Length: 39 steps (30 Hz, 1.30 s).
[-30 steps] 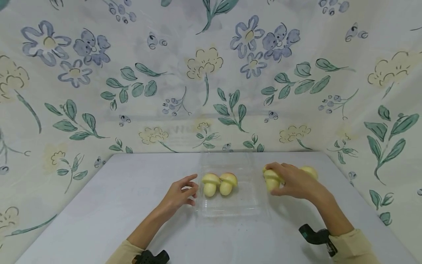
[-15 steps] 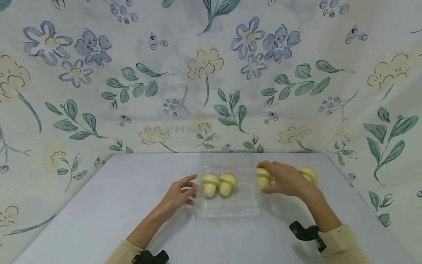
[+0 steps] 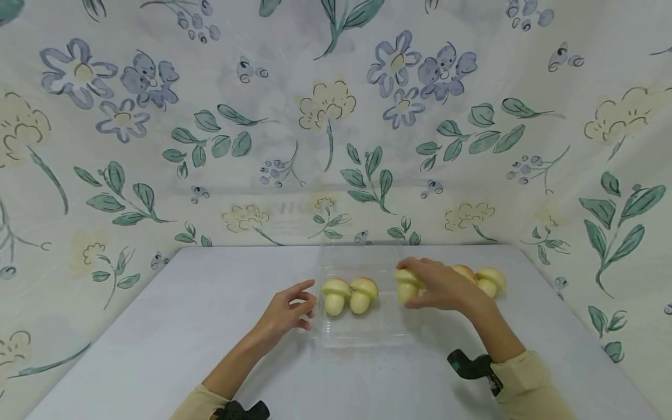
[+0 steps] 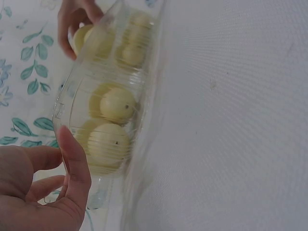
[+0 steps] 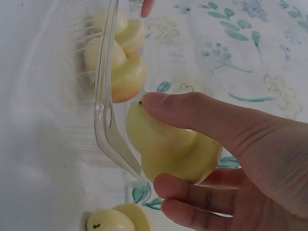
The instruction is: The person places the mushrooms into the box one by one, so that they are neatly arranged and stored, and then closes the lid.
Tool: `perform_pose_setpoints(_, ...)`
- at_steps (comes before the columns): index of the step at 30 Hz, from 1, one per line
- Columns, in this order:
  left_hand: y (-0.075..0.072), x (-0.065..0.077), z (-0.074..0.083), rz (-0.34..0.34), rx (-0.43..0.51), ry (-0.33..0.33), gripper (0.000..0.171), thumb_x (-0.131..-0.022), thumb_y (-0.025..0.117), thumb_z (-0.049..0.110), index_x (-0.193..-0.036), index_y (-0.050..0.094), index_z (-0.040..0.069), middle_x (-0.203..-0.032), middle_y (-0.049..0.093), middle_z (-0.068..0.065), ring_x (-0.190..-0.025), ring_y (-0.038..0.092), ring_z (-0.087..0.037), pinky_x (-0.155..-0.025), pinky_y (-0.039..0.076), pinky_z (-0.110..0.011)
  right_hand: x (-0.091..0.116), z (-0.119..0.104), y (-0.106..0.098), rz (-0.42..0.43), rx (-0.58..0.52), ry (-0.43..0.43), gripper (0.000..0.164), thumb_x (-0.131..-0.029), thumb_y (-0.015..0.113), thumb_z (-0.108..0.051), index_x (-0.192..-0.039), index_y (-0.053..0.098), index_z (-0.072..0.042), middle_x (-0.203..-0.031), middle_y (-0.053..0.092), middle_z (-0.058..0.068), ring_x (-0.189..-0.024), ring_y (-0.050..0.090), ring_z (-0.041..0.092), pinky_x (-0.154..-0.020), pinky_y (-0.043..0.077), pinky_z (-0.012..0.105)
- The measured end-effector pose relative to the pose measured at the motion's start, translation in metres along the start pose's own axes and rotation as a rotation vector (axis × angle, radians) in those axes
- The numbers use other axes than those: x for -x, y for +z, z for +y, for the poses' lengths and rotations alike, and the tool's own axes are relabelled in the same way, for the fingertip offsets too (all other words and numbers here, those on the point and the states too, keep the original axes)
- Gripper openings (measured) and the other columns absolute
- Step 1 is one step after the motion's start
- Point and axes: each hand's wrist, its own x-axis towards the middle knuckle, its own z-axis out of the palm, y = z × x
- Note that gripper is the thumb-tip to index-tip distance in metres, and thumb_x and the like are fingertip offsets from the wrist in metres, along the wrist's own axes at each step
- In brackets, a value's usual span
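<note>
In the head view a clear plastic box (image 3: 362, 338) stands mid-table, its lid side folded toward the wall. Inside it, at the left, lie two yellow mushroom-shaped pieces (image 3: 335, 296) with reddish tops, side by side. My right hand (image 3: 441, 284) grips another yellow mushroom-shaped piece (image 5: 168, 139) between thumb and fingers. That piece is at the box's right wall; how high it hangs is hard to tell. My left hand (image 3: 286, 312) is at the box's left wall, fingers loosely extended and touching or nearly touching the rim (image 4: 60, 108).
To the right, partly behind my right hand, more yellow mushroom-shaped pieces (image 3: 490, 281) lie on the white table (image 3: 241, 262). A floral cloth (image 3: 325, 146) hangs behind the table's far edge. Dark wrist cameras (image 3: 472, 366) sit below both hands.
My right hand has moved left with the mushroom-shaped piece, from the group at the right to the box's right wall. My left hand has stayed in place.
</note>
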Motion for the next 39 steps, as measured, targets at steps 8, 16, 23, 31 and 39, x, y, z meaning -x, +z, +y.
perform_pose_setpoints(8, 0.000, 0.001, 0.000, 0.006, 0.000, -0.004, 0.055, -0.096, 0.059, 0.007, -0.148, 0.040, 0.003, -0.112, 0.055, -0.014, -0.080, 0.059, -0.014, -0.062, 0.057, -0.025, -0.014, -0.009, 0.003, -0.048, 0.004, -0.022, 0.065, -0.078, 0.082, -0.034, -0.134, 0.053, -0.016, -0.122, 0.063, 0.005, -0.104, 0.058, 0.021, -0.089, 0.049, 0.043)
perform_pose_setpoints(16, 0.000, 0.003, 0.002, -0.010, 0.001, 0.011, 0.056, -0.097, 0.058, 0.009, -0.148, 0.038, 0.001, -0.114, 0.055, -0.015, -0.080, 0.059, -0.013, -0.062, 0.057, -0.025, -0.025, -0.011, 0.010, -0.074, 0.027, -0.021, 0.064, -0.078, 0.082, -0.034, -0.133, 0.054, -0.014, -0.123, 0.064, 0.006, -0.107, 0.059, 0.024, -0.090, 0.049, 0.044)
perform_pose_setpoints(23, 0.000, 0.002, 0.002, -0.008, 0.000, 0.002, 0.056, -0.097, 0.059, 0.009, -0.149, 0.038, 0.002, -0.113, 0.054, -0.014, -0.080, 0.059, -0.013, -0.062, 0.057, -0.025, -0.031, -0.012, 0.016, -0.086, 0.038, 0.004, 0.064, -0.077, 0.083, -0.034, -0.130, 0.055, -0.014, -0.119, 0.064, 0.007, -0.105, 0.058, 0.023, -0.088, 0.049, 0.043)
perform_pose_setpoints(31, -0.001, 0.002, 0.000, -0.015, -0.019, 0.016, 0.056, -0.097, 0.058, 0.009, -0.148, 0.038, 0.000, -0.111, 0.054, -0.014, -0.079, 0.059, -0.012, -0.062, 0.058, -0.024, -0.035, -0.019, 0.022, -0.105, 0.050, 0.089, 0.063, -0.078, 0.083, -0.030, -0.132, 0.053, -0.018, -0.118, 0.060, 0.014, -0.100, 0.058, 0.024, -0.085, 0.051, 0.044)
perform_pose_setpoints(39, -0.001, 0.001, -0.001, -0.002, -0.022, 0.007, 0.055, -0.097, 0.058, 0.008, -0.148, 0.039, 0.001, -0.111, 0.055, -0.014, -0.078, 0.059, -0.013, -0.062, 0.058, -0.024, -0.040, -0.024, 0.031, -0.114, 0.077, 0.123, 0.061, -0.077, 0.083, -0.025, -0.130, 0.053, -0.018, -0.118, 0.058, 0.016, -0.096, 0.057, 0.025, -0.082, 0.050, 0.043)
